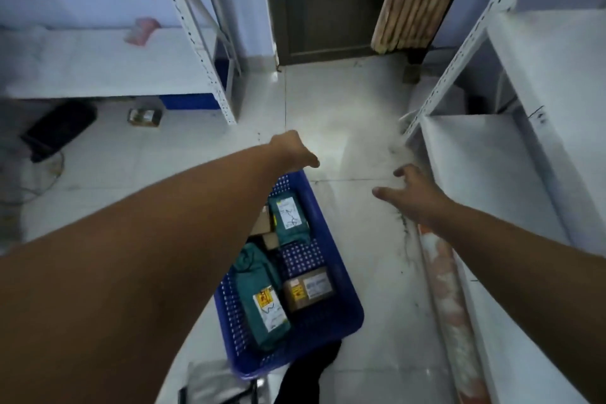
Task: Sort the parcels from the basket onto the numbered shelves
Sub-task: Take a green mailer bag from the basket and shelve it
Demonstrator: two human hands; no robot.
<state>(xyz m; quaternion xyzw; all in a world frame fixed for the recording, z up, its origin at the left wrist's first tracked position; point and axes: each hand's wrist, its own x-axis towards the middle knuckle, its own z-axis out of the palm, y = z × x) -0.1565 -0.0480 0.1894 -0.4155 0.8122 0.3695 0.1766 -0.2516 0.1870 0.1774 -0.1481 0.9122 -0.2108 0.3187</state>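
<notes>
Shelves (511,154) of white metal flank a tiled aisle where a blue basket (328,311) sits on the floor, its long axis running away from the person. 2 teal parcels (262,292) and a brown box (308,287) lie inside, with more cartons partly hidden. Left hand (295,151) hangs over the basket's far rim, fingers curled loosely, holding nothing. Right hand (413,193), fingers spread and empty, hovers off to the basket's right, nearer the right shelf. Parcels lie below and behind both hands; the left arm crosses right over them.

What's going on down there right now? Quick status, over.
Left hand at the far rim of the blue basket, grip unclear. Right hand open, empty. Teal parcels and brown box unsorted. Nothing blocking.
</notes>
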